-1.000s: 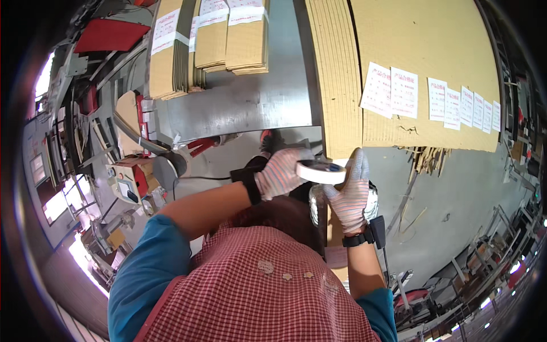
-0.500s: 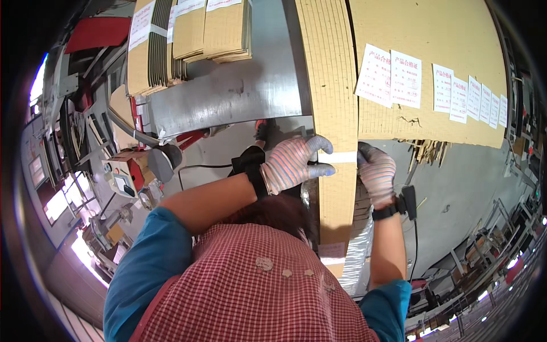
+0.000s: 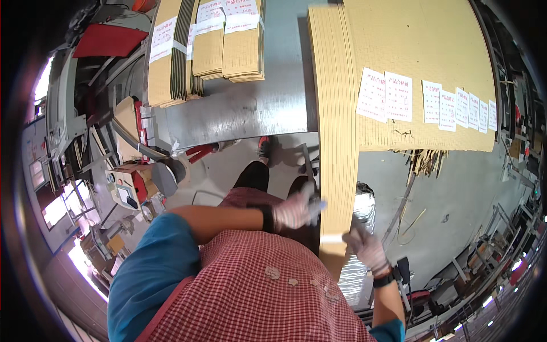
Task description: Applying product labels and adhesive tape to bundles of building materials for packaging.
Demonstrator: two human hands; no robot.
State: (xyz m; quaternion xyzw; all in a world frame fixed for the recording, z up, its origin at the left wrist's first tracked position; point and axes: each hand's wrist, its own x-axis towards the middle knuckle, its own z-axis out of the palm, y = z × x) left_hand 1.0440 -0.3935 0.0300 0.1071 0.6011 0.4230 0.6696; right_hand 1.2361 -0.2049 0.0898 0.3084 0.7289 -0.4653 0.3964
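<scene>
A long stack of tan cardboard strips [image 3: 337,142] runs from the table toward my body. A white band [image 3: 332,239] crosses its near part. My right hand [image 3: 367,249], in a striped glove with grey fingertips, is at the stack's right edge, fingers bent against the end of the band. Left of the stack, my left hand [image 3: 293,211] in a matching glove is smeared by motion. Its fingertips point at the stack's left edge, and nothing shows in them. Whether they touch the stack I cannot tell.
Banded cardboard bundles [image 3: 208,45] with white labels stand on the metal table [image 3: 256,111]. To the right lies a wide cardboard sheet stack [image 3: 427,51] bearing several printed slips [image 3: 398,97]. Silver wrapping [image 3: 359,273] lies beside the strips. A machine [image 3: 128,185] stands at left.
Both hands have moved toward my body, and the white band now sits much nearer to me. My left hand has come away from the band. The view has shifted slightly.
</scene>
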